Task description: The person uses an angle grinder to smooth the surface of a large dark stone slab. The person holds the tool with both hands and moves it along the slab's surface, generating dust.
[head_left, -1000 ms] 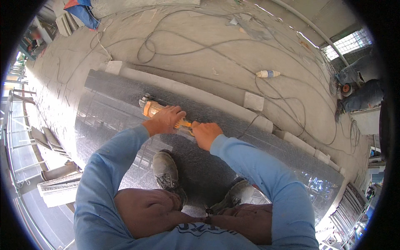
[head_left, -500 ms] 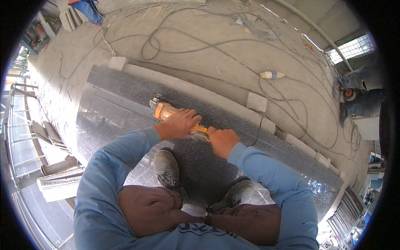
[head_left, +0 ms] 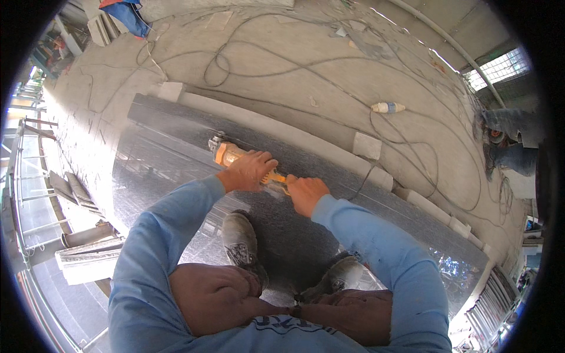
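An orange-yellow angle grinder (head_left: pixel 229 155) lies low over a dark, polished stone slab (head_left: pixel 353 226), its disc end pointing to the far left. My left hand (head_left: pixel 248 170) is wrapped over the grinder's body behind the head. Around the rear handle closes my right hand (head_left: pixel 308 194). The disc at the grinder's front is close to the slab near a pale line; contact cannot be made out. Both of my shoes (head_left: pixel 240 235) stand on the slab, with my knees bent.
Pale blocks (head_left: pixel 368 145) line the slab's far edge. Beyond it, dark cables loop over the dusty floor, joined by a white-and-blue connector (head_left: pixel 388 107). Another person's legs (head_left: pixel 512 157) are at the right. Metal railings (head_left: pixel 35 194) stand at the left.
The grinder and both my hands have shifted a little left along the slab. The whole view has moved slightly. My grip on the grinder stays the same.
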### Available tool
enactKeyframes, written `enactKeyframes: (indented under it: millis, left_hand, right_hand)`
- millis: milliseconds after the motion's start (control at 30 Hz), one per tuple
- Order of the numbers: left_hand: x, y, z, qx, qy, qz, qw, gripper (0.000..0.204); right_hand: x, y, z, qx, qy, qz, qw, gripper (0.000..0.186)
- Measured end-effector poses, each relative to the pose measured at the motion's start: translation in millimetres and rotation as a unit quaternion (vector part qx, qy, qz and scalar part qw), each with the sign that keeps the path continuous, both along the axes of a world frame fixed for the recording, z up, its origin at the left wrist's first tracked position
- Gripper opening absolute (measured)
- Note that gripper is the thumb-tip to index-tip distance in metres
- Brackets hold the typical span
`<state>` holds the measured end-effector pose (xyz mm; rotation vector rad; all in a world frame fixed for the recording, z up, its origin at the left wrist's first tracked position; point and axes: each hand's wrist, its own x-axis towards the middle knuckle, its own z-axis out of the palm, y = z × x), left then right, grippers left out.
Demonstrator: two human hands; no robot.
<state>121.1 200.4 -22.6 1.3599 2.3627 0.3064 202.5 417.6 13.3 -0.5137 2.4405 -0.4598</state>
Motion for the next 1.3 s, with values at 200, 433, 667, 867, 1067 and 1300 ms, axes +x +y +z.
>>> enactKeyframes:
  millis: [200,433,667,867,1067,1300]
  left_hand:
    - [-16,-15,0,-0.017,-0.006,-0.006,1.0,0.078]
    - [-6,-5,0,-0.015,-0.01,-0.013,1.0,0.078]
    - [14,17,5,0.024,0.002,-0.02,1.0,0.074]
    - [17,24,11,0.023,-0.012,-0.007,1.0,0.072]
    - [11,11,0,0.031,0.008,-0.001,0.999,0.073]
    - [0,-1,-3,0.011,-0.006,0.005,1.0,0.07]
  right_hand:
    - [-14,-15,-11,-0.008,0.014,-0.004,1.0,0.028]
    - [-3,-4,0,-0.011,-0.001,-0.009,1.0,0.025]
    - [14,20,29,0.017,-0.008,0.001,1.0,0.018]
    - [17,24,28,0.017,-0.004,-0.002,1.0,0.018]
    - [10,14,12,0.006,0.003,-0.007,1.0,0.023]
    - [3,1,-8,-0.011,0.012,0.003,1.0,0.018]
